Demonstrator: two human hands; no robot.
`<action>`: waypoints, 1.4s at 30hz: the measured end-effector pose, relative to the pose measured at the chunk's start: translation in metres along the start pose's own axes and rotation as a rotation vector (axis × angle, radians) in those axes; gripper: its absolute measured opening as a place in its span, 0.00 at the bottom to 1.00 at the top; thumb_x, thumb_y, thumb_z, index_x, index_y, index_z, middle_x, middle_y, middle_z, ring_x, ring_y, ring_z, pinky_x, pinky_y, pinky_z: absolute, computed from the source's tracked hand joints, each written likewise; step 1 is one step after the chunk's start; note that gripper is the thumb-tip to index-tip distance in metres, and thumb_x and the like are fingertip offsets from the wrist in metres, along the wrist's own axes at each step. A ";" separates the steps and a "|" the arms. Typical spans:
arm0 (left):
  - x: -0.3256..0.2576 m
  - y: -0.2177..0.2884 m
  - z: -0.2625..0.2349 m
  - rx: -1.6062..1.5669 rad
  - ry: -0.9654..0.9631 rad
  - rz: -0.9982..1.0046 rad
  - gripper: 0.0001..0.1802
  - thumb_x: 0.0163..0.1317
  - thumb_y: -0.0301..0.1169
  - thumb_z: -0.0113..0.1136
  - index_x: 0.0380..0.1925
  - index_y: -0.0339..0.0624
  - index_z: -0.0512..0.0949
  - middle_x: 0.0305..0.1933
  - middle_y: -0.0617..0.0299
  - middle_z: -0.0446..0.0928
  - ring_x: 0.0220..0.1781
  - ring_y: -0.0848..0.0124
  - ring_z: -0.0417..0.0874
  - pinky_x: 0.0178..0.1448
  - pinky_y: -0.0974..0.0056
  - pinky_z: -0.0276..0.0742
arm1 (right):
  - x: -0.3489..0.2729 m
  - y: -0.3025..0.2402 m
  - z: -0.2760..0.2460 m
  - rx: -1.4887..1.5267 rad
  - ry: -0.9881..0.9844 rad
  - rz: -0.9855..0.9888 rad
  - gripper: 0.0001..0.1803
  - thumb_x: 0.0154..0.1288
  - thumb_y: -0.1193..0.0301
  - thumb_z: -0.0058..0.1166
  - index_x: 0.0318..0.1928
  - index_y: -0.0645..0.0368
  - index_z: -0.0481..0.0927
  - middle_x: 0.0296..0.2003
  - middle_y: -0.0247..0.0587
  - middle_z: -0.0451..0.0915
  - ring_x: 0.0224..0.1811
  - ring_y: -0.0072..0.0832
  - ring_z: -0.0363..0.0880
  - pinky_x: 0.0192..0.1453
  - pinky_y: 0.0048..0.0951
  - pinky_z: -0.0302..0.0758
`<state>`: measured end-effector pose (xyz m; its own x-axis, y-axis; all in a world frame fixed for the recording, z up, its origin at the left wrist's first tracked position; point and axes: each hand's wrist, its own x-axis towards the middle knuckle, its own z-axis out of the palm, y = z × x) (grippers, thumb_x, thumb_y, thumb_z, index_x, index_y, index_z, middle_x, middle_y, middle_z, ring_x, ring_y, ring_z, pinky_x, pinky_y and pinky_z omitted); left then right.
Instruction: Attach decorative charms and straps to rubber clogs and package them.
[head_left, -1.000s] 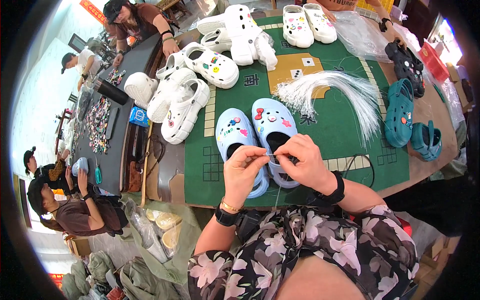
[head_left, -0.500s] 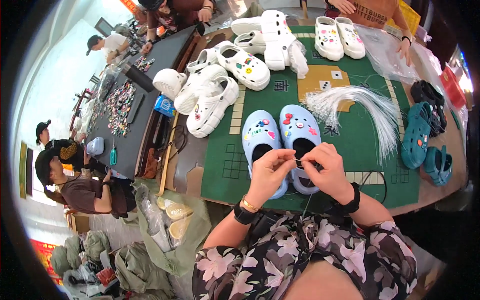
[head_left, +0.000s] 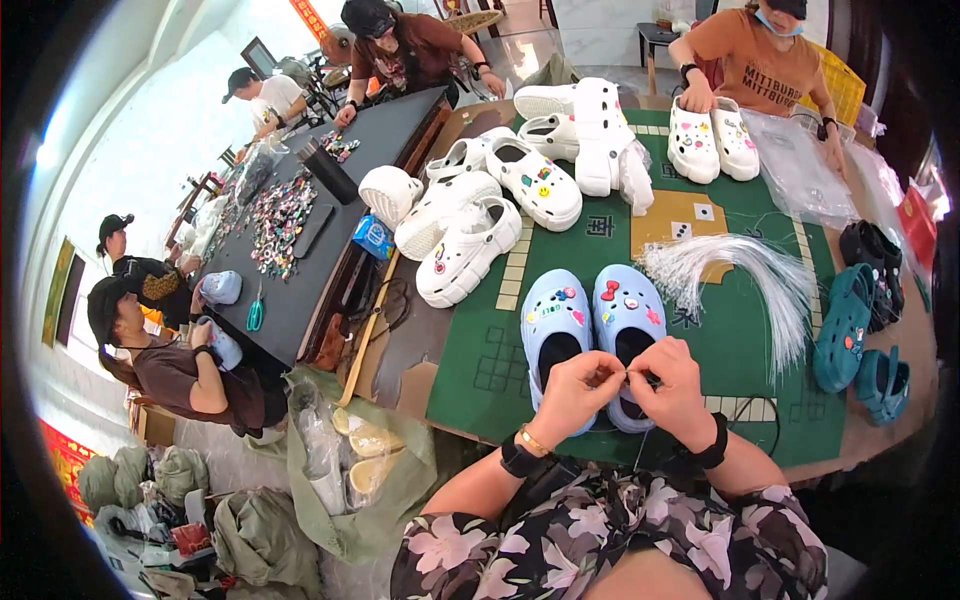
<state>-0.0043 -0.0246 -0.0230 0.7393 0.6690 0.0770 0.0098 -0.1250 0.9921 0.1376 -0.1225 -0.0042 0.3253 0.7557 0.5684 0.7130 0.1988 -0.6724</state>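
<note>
A pair of light-blue clogs with colourful charms, the left clog (head_left: 556,312) and the right clog (head_left: 627,302), stands side by side on the green mat, toes pointing away from me. Over their heel ends, my left hand (head_left: 573,396) and my right hand (head_left: 672,393) meet with fingertips pinched together. Between them is a thin strand, hardly visible; a fine line hangs below the fingers. Beyond the right clog lies a fanned bundle of white strands (head_left: 765,275), similarly thin.
White clogs (head_left: 470,255) are heaped at the far left, another white pair (head_left: 712,140) at the back under a co-worker's hand (head_left: 697,95). Teal clogs (head_left: 845,335) and black ones (head_left: 872,270) stand right. A dark side table (head_left: 345,225) holds loose charms (head_left: 285,220).
My view has tilted up, so the table sits lower in the picture. My fingertips have come together. Across the table, a co-worker's hand has moved onto the white pair.
</note>
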 end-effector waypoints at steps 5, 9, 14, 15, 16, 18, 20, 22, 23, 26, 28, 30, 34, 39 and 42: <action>0.000 0.007 0.000 0.119 0.051 0.102 0.06 0.61 0.24 0.65 0.35 0.33 0.81 0.31 0.65 0.83 0.31 0.82 0.80 0.36 0.73 0.77 | -0.001 0.005 0.004 -0.002 -0.025 0.006 0.04 0.48 0.78 0.60 0.24 0.57 0.78 0.24 0.36 0.75 0.30 0.38 0.74 0.40 0.37 0.66; 0.004 0.018 -0.011 0.472 0.038 0.385 0.09 0.57 0.25 0.67 0.37 0.36 0.82 0.39 0.58 0.83 0.34 0.71 0.84 0.36 0.69 0.80 | 0.003 0.011 -0.005 -0.026 -0.091 -0.056 0.06 0.50 0.76 0.62 0.31 0.57 0.81 0.29 0.37 0.78 0.36 0.38 0.75 0.46 0.36 0.68; 0.016 0.049 -0.052 0.584 0.166 0.406 0.13 0.57 0.27 0.68 0.42 0.38 0.80 0.43 0.54 0.81 0.37 0.64 0.85 0.33 0.65 0.80 | 0.008 0.010 -0.024 -0.128 -0.004 0.063 0.18 0.52 0.73 0.64 0.46 0.57 0.80 0.41 0.42 0.78 0.43 0.39 0.75 0.51 0.38 0.68; 0.022 0.054 -0.062 0.589 0.228 0.367 0.13 0.57 0.28 0.67 0.41 0.38 0.80 0.43 0.53 0.81 0.37 0.63 0.84 0.32 0.65 0.80 | 0.004 0.012 -0.029 -0.151 -0.051 0.136 0.21 0.52 0.73 0.64 0.49 0.57 0.79 0.44 0.44 0.77 0.45 0.40 0.75 0.51 0.38 0.68; 0.029 0.053 -0.074 0.624 0.286 0.342 0.11 0.57 0.28 0.66 0.40 0.38 0.80 0.42 0.52 0.80 0.38 0.59 0.83 0.37 0.61 0.79 | 0.000 0.017 -0.029 -0.167 -0.068 0.092 0.23 0.51 0.70 0.65 0.51 0.58 0.78 0.44 0.44 0.77 0.45 0.41 0.74 0.52 0.39 0.68; 0.056 0.036 -0.102 0.757 0.361 0.336 0.11 0.57 0.29 0.64 0.39 0.37 0.79 0.41 0.50 0.80 0.41 0.53 0.82 0.44 0.56 0.78 | -0.002 0.008 -0.027 -0.220 -0.110 0.025 0.24 0.51 0.69 0.66 0.51 0.58 0.78 0.44 0.45 0.77 0.45 0.42 0.74 0.52 0.40 0.68; 0.089 0.013 -0.126 0.955 0.382 0.367 0.13 0.57 0.30 0.64 0.42 0.37 0.79 0.43 0.49 0.79 0.46 0.52 0.81 0.48 0.52 0.77 | -0.006 0.001 -0.024 -0.278 -0.192 -0.038 0.26 0.50 0.65 0.68 0.51 0.58 0.78 0.44 0.44 0.77 0.47 0.42 0.74 0.53 0.41 0.67; 0.118 -0.025 -0.152 1.125 0.372 0.360 0.18 0.55 0.31 0.65 0.45 0.38 0.77 0.46 0.49 0.79 0.50 0.52 0.79 0.52 0.50 0.75 | 0.000 -0.006 -0.015 -0.211 -0.426 0.078 0.30 0.50 0.62 0.68 0.54 0.58 0.76 0.38 0.44 0.80 0.41 0.44 0.79 0.48 0.43 0.71; 0.132 -0.042 -0.162 1.184 0.348 0.351 0.20 0.54 0.32 0.65 0.47 0.37 0.76 0.48 0.48 0.78 0.51 0.51 0.78 0.53 0.50 0.75 | 0.006 -0.009 -0.009 -0.156 -0.596 0.193 0.32 0.51 0.60 0.68 0.56 0.57 0.75 0.36 0.44 0.81 0.40 0.44 0.80 0.47 0.44 0.72; 0.163 -0.057 -0.167 1.345 0.229 0.402 0.19 0.51 0.29 0.63 0.44 0.34 0.75 0.46 0.46 0.78 0.50 0.50 0.78 0.54 0.51 0.74 | -0.010 -0.008 0.020 -0.233 -0.460 0.060 0.38 0.54 0.57 0.67 0.64 0.52 0.68 0.36 0.47 0.81 0.34 0.45 0.82 0.39 0.45 0.73; 0.177 -0.073 -0.177 1.455 0.221 0.253 0.20 0.50 0.27 0.61 0.45 0.35 0.76 0.44 0.47 0.79 0.50 0.50 0.78 0.55 0.51 0.74 | -0.004 -0.016 0.030 -0.293 -0.573 0.060 0.35 0.55 0.57 0.65 0.63 0.50 0.69 0.34 0.47 0.80 0.33 0.45 0.82 0.38 0.43 0.72; 0.181 -0.078 -0.176 1.617 0.285 0.262 0.22 0.51 0.30 0.63 0.48 0.39 0.75 0.48 0.53 0.80 0.54 0.55 0.78 0.57 0.53 0.74 | -0.005 -0.012 0.039 -0.333 -0.672 -0.017 0.25 0.53 0.61 0.63 0.52 0.53 0.76 0.34 0.49 0.79 0.32 0.46 0.81 0.37 0.43 0.72; 0.193 -0.068 -0.152 1.743 0.299 0.141 0.16 0.56 0.30 0.59 0.45 0.43 0.76 0.47 0.59 0.79 0.52 0.60 0.78 0.51 0.56 0.77 | -0.018 0.014 0.036 -0.374 -0.623 -0.146 0.10 0.53 0.64 0.57 0.35 0.55 0.80 0.32 0.49 0.77 0.29 0.46 0.81 0.36 0.46 0.74; 0.190 -0.089 -0.170 1.812 0.332 0.215 0.08 0.62 0.28 0.51 0.31 0.45 0.80 0.38 0.57 0.80 0.44 0.61 0.82 0.46 0.59 0.79 | 0.002 0.012 -0.046 -0.194 -0.533 -0.063 0.13 0.55 0.66 0.60 0.42 0.52 0.80 0.34 0.45 0.78 0.36 0.46 0.80 0.38 0.45 0.77; 0.179 -0.081 -0.159 1.797 0.234 0.269 0.05 0.59 0.29 0.54 0.32 0.47 0.80 0.35 0.57 0.80 0.42 0.60 0.83 0.44 0.59 0.81 | 0.019 0.004 -0.124 -0.211 -0.358 0.002 0.13 0.55 0.68 0.64 0.41 0.57 0.80 0.36 0.45 0.80 0.39 0.45 0.80 0.41 0.43 0.76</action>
<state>0.0203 0.2213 -0.0736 0.7460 0.5573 0.3645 0.6631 -0.6716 -0.3304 0.2239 -0.1843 0.0625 0.1172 0.9325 0.3417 0.8364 0.0928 -0.5402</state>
